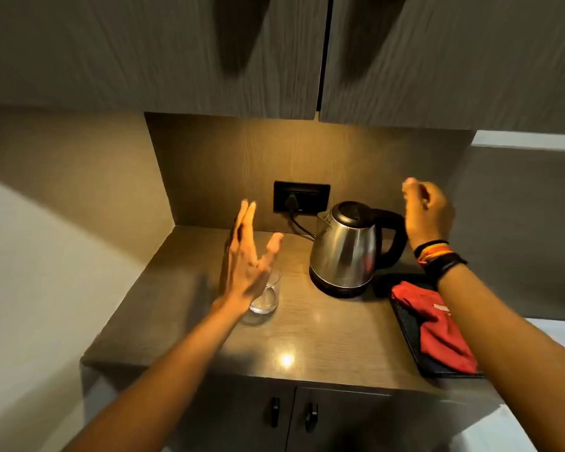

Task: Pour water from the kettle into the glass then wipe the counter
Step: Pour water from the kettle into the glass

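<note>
A steel kettle (pixel 346 252) with a black handle and lid stands on its base at the back of the counter (pixel 307 334). A clear glass (pixel 266 296) sits upright to its left, partly hidden by my left hand (pixel 248 256), which hovers above it with fingers spread and holds nothing. My right hand (pixel 428 213) floats above and just right of the kettle handle, fingers loosely curled, gripping nothing. A red cloth (pixel 437 324) lies on a black tray (pixel 408 331) at the counter's right edge, under my right forearm.
A black wall socket (pixel 300 197) with the kettle's plug and cord sits behind the kettle. Upper cabinets (pixel 274 60) hang low over the counter. Walls close in on the left and back. Cabinet doors with black knobs (pixel 274 415) lie below the front edge.
</note>
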`<action>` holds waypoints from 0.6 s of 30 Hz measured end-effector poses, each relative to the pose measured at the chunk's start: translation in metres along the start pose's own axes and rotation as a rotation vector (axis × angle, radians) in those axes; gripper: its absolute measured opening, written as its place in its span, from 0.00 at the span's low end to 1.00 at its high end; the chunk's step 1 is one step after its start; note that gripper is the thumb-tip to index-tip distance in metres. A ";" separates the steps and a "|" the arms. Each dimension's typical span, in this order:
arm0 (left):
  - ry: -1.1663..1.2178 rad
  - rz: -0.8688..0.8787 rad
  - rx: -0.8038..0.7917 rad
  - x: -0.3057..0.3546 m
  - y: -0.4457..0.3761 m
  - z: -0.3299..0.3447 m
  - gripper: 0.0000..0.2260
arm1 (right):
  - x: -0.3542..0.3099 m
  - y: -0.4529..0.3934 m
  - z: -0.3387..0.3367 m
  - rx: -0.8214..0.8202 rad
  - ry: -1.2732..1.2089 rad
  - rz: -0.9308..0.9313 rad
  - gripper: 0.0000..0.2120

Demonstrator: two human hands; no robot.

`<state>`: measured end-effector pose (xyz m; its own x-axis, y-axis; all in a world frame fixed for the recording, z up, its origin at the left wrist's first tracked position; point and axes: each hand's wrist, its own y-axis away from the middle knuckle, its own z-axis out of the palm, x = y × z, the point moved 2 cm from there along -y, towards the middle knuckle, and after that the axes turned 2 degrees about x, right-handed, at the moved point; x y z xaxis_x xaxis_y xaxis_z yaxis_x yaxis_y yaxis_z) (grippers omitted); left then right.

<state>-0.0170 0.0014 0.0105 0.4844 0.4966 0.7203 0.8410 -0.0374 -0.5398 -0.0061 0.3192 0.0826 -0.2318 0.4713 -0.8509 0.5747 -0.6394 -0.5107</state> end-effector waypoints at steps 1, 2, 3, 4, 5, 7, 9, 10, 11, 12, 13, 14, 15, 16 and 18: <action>0.035 -0.064 -0.013 -0.009 0.011 -0.001 0.39 | 0.012 -0.006 -0.006 -0.005 0.003 0.113 0.18; 0.030 -0.143 -0.033 -0.018 0.019 -0.001 0.43 | 0.019 -0.010 -0.010 -0.047 0.006 0.228 0.16; 0.048 -0.229 -0.059 -0.030 0.033 -0.001 0.46 | 0.034 -0.013 -0.013 -0.102 0.008 0.320 0.15; 0.060 -0.314 -0.111 -0.040 0.050 0.000 0.49 | 0.045 -0.014 -0.013 -0.178 0.028 0.398 0.16; 0.073 -0.381 -0.133 -0.047 0.059 0.003 0.53 | 0.054 -0.014 -0.011 -0.244 0.080 0.435 0.18; 0.071 -0.465 -0.173 -0.054 0.066 0.010 0.57 | 0.065 -0.011 -0.006 -0.305 0.149 0.480 0.25; 0.066 -0.496 -0.197 -0.058 0.066 0.016 0.57 | 0.071 -0.011 -0.001 -0.311 0.094 0.523 0.32; 0.049 -0.494 -0.192 -0.058 0.065 0.018 0.54 | 0.072 -0.012 0.003 -0.304 0.054 0.539 0.33; 0.038 -0.495 -0.172 -0.059 0.064 0.019 0.51 | 0.070 -0.011 0.008 -0.281 0.010 0.541 0.30; 0.032 -0.504 -0.149 -0.059 0.061 0.020 0.48 | 0.067 -0.011 0.013 -0.249 -0.030 0.537 0.27; 0.032 -0.510 -0.132 -0.060 0.059 0.020 0.47 | 0.065 -0.010 0.019 -0.204 -0.047 0.527 0.25; 0.034 -0.516 -0.126 -0.060 0.056 0.019 0.47 | 0.064 -0.010 0.023 -0.159 -0.047 0.514 0.24; 0.033 -0.517 -0.124 -0.060 0.054 0.018 0.47 | 0.064 -0.011 0.028 -0.121 -0.042 0.504 0.23; 0.037 -0.513 -0.127 -0.059 0.053 0.017 0.48 | 0.064 -0.014 0.031 -0.100 -0.032 0.488 0.23; 0.021 -0.514 -0.123 -0.059 0.053 0.016 0.49 | 0.056 -0.019 0.039 -0.116 -0.002 0.426 0.23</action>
<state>-0.0047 -0.0156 -0.0678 0.0060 0.4601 0.8878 0.9927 0.1044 -0.0608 -0.0606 0.3343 0.0401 0.0436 0.1791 -0.9829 0.7039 -0.7037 -0.0969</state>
